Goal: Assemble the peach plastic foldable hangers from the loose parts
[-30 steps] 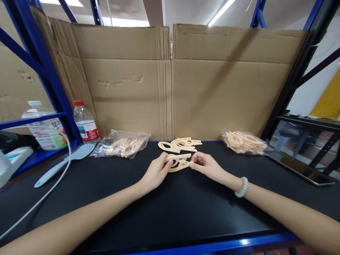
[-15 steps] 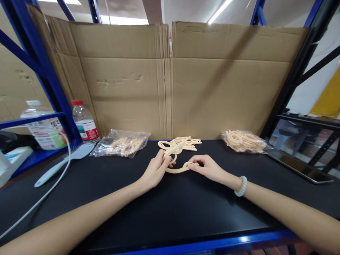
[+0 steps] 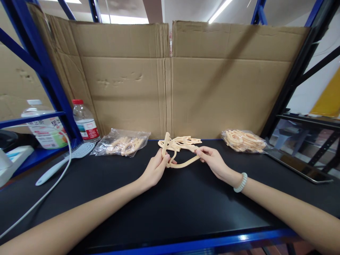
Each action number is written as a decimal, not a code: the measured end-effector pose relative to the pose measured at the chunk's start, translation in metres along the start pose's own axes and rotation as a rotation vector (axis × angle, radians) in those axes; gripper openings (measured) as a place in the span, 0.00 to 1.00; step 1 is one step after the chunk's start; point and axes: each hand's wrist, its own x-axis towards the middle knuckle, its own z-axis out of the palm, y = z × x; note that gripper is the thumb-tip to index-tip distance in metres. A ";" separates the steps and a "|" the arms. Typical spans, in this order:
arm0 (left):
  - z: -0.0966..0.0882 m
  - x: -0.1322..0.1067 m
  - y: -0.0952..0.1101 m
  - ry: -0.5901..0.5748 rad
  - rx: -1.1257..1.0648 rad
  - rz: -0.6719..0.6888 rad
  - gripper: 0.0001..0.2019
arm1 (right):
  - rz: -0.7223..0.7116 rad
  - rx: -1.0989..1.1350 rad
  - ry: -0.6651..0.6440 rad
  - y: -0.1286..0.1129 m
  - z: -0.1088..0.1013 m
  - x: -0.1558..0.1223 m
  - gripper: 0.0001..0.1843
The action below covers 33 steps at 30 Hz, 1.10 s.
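Thin, curved peach plastic hanger piece (image 3: 183,163) pinched between left hand (image 3: 155,169) and right hand (image 3: 214,162), long axis running left-right, left end upturned, above smooth black tabletop (image 3: 170,209).

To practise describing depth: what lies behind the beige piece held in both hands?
A pile of similar pieces on the table, then cardboard. The piece, between left hand and right hand, hides part of the pile.

The peach piece (image 3: 184,164) looks like smooth matt plastic, the shelf top (image 3: 170,205) matt black, the cardboard (image 3: 212,88) behind rough and creased, the clear bag (image 3: 117,140) glossy crinkled film, the blue upright (image 3: 45,71) glossy painted metal
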 end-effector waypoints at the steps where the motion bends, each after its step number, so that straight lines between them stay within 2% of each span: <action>1: 0.000 0.000 0.000 0.004 0.014 -0.004 0.12 | 0.005 0.029 0.005 0.001 0.000 0.001 0.19; 6: -0.002 -0.001 0.003 0.016 0.019 -0.039 0.13 | 0.057 0.156 -0.038 0.003 -0.001 0.002 0.21; 8: -0.002 -0.002 0.005 -0.053 0.030 -0.019 0.13 | 0.074 0.188 -0.067 0.001 0.000 0.001 0.21; 12: -0.001 -0.004 0.011 -0.291 0.063 0.113 0.13 | 0.069 0.222 -0.122 -0.002 0.004 -0.003 0.20; 15: 0.001 -0.004 0.010 -0.339 -0.004 0.141 0.12 | 0.038 0.202 -0.195 -0.004 0.008 -0.006 0.17; 19: 0.003 -0.001 0.006 -0.302 -0.064 -0.010 0.13 | -0.067 0.080 -0.241 -0.010 0.013 -0.013 0.13; 23: 0.008 0.000 0.005 -0.384 -0.132 -0.085 0.13 | -0.242 -0.084 -0.251 -0.015 0.016 -0.019 0.10; 27: 0.011 -0.002 0.006 -0.419 -0.135 -0.086 0.14 | -0.404 -0.260 -0.306 -0.018 0.015 -0.021 0.08; 33: 0.008 -0.004 0.008 -0.387 0.067 0.014 0.17 | -0.489 -0.362 -0.297 -0.020 0.014 -0.024 0.10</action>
